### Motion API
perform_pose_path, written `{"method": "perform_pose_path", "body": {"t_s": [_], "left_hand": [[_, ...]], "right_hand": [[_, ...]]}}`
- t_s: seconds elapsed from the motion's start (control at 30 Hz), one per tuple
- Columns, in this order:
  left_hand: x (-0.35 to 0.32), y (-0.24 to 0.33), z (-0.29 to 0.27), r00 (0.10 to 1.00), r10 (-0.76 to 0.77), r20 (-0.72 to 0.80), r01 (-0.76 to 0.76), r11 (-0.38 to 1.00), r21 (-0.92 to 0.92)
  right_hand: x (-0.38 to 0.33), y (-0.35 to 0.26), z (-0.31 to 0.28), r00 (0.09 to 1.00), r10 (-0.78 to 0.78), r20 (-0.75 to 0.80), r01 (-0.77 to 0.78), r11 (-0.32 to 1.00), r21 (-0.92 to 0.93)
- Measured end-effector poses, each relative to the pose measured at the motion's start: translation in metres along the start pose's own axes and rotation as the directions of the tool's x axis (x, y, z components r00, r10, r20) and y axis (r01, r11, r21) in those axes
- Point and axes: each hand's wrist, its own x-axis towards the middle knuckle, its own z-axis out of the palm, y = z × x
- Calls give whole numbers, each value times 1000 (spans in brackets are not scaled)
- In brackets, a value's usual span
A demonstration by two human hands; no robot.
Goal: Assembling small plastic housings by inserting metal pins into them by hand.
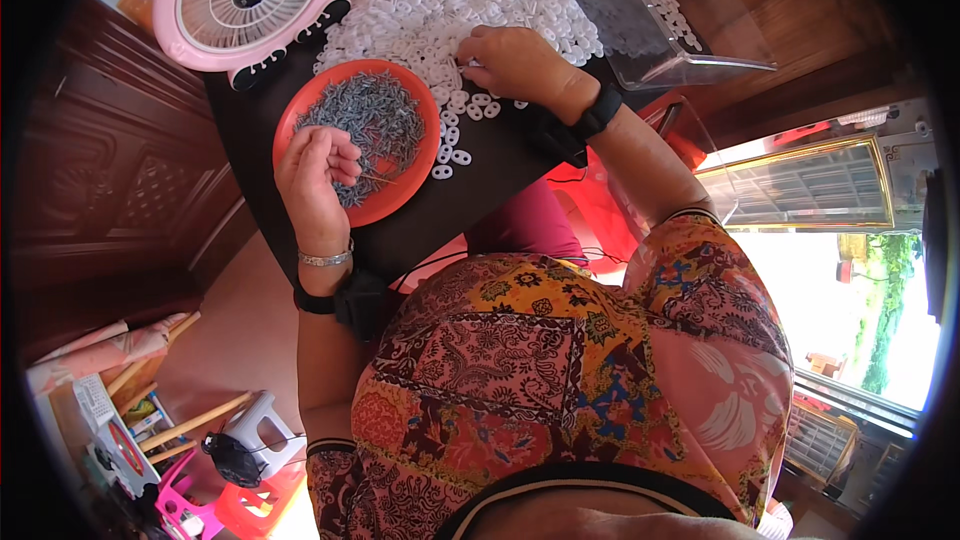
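From where I stand, someone in a patterned top (510, 380) is bent over a black worktop (490, 185), both hands among small parts. The left hand (318, 175) hovers at the near left side of an orange-red dish (284, 120), its fingers curled in toward the palm. A thin, tan, stick-like piece (378, 178) juts out from beside those fingers, over the dish; whether they grip it I can't tell. The dish is loaded with slim grey pieces (385, 115), heaped loosely on top of one another.

The right hand (515, 62) is at the near edge of a broad heap of white oval pieces (440, 0), thumb and fingers drawn together; I can't make out whether anything is pinched between them. A few white ovals with two holes (461, 157) lie loose just right of the dish, apart from the heap.

Beyond the dish, to the left, stands a pink fan (160, 25). A clear plastic bin (690, 70) sits right of the heap.
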Motion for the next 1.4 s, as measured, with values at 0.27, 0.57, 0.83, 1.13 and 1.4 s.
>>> {"method": "perform_pose_path", "body": {"t_s": [0.27,0.57,0.83,1.13,1.4], "left_hand": [[0,-1,0,1000,-3,-4,3,1000,5],[-1,-4,-1,997,-50,54,47,997,59],[-4,4,6,948,-150,279,170,984,-48],[-2,0,0,985,-99,140,116,987,-114],[1,-3,-2,982,-87,165,100,992,-72]], "right_hand": [[6,1,4,995,-31,-90,28,999,-40],[11,-26,-22,997,72,34,-74,679,731],[21,-91,-30,860,-380,-340,495,783,378],[23,-106,-19,936,-148,-320,314,762,566],[23,-109,-19,931,-173,-323,310,840,445]]}}
